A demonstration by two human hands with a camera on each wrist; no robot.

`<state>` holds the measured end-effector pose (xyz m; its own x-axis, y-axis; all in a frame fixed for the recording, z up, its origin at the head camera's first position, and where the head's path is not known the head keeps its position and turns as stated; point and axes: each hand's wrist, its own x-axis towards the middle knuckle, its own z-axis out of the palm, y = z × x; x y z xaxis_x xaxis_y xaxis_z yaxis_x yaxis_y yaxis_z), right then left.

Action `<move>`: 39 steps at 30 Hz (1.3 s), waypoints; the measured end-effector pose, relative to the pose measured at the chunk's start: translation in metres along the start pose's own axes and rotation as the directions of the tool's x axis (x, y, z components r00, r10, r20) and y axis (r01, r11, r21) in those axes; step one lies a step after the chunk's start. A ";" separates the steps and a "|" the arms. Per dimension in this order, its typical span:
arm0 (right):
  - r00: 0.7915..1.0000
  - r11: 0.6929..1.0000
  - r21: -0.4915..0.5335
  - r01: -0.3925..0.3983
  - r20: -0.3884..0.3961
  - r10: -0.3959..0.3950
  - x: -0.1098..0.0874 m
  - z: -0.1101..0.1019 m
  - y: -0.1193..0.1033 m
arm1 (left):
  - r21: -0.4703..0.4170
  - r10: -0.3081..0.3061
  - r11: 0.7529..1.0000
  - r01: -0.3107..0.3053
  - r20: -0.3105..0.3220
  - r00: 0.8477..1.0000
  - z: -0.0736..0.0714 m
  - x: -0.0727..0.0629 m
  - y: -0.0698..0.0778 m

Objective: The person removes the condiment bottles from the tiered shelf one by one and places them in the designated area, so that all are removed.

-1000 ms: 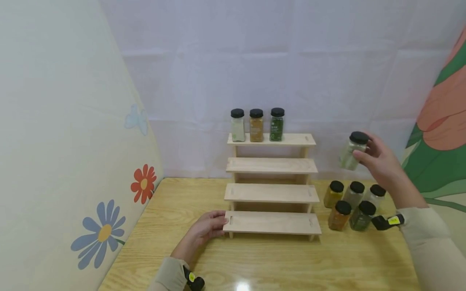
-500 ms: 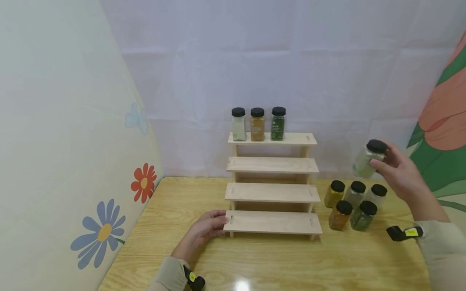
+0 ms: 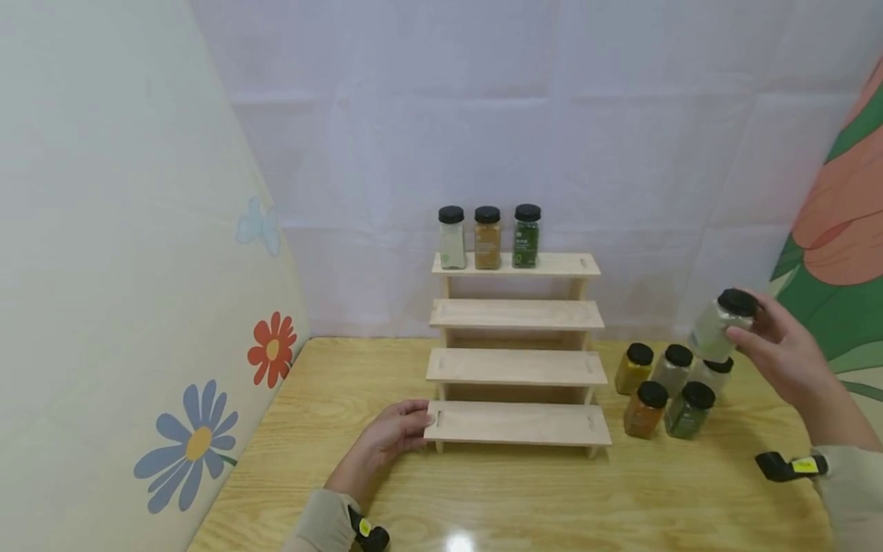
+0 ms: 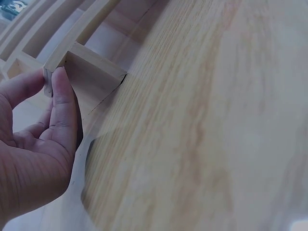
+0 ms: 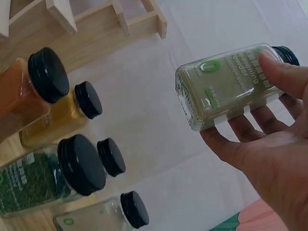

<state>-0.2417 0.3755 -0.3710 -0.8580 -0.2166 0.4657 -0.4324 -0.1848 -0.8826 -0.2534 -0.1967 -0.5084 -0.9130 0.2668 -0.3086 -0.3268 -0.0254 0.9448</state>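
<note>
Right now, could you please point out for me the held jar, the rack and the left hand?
Held jar [image 5: 227, 84], right wrist view: on its labelled side.
Rack [image 3: 516, 366], head view: on the second step from the bottom.
Left hand [image 3: 389, 434], head view: on the middle of the hand.

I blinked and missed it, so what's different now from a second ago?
The right hand and its jar moved right and down in the head view, toward the five jars on the table. Nothing was let go or newly grabbed. The left hand still holds the rack; the three top jars stayed put.
</note>
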 end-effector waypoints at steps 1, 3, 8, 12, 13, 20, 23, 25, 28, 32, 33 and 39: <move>1.000 1.000 -0.028 0.002 -0.008 -0.002 -0.003 -0.002 0.001 | 0.000 -0.002 1.000 0.002 -0.001 1.000 0.000 0.000 0.000; 1.000 0.997 -0.080 0.002 -0.030 -0.004 -0.008 -0.004 0.003 | -0.002 0.001 1.000 -0.001 -0.001 1.000 0.000 -0.001 0.000; 0.998 0.987 -0.157 -0.007 -0.068 -0.004 -0.021 -0.011 0.007 | -0.006 -0.001 1.000 0.001 0.001 1.000 0.000 -0.001 0.001; 0.998 0.987 -0.158 0.017 -0.061 -0.027 -0.031 -0.017 0.009 | -0.009 -0.004 1.000 0.004 0.002 1.000 0.001 -0.002 0.002; 0.998 0.988 -0.154 0.021 -0.060 -0.031 -0.033 -0.019 0.010 | -0.009 -0.004 1.000 0.004 0.002 1.000 0.001 -0.002 0.002; 0.997 0.987 -0.162 -0.005 -0.083 -0.008 -0.048 -0.028 0.014 | -0.012 0.008 1.000 -0.008 0.000 1.000 0.001 -0.003 0.003; 0.997 0.988 -0.151 -0.010 -0.083 -0.003 -0.054 -0.031 0.016 | -0.016 0.010 1.000 -0.010 0.002 1.000 0.001 -0.003 0.003; 0.997 0.992 -0.127 -0.011 -0.078 0.001 -0.057 -0.033 0.016 | -0.017 0.009 1.000 -0.009 0.003 1.000 0.001 -0.003 0.003; 0.997 0.993 -0.116 -0.012 -0.080 0.002 -0.061 -0.035 0.018 | -0.016 0.005 1.000 -0.005 -0.001 1.000 0.001 -0.003 0.002; 0.996 0.990 -0.138 -0.009 -0.087 -0.003 -0.066 -0.038 0.021 | -0.006 0.004 1.000 -0.004 -0.004 1.000 0.001 -0.002 0.002; 0.996 0.990 -0.141 -0.008 -0.086 -0.005 -0.067 -0.039 0.022 | -0.004 0.005 1.000 -0.005 -0.004 1.000 0.001 -0.002 0.002; 0.999 0.998 -0.070 0.000 -0.040 -0.003 -0.074 -0.046 0.029 | -0.007 0.006 1.000 -0.006 0.001 1.000 0.000 -0.001 0.002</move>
<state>-0.2032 0.4305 -0.4343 -0.8673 -0.1776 0.4650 -0.4506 -0.1168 -0.8851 -0.2534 -0.1967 -0.5068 -0.9146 0.2679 -0.3030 -0.3233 -0.0341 0.9457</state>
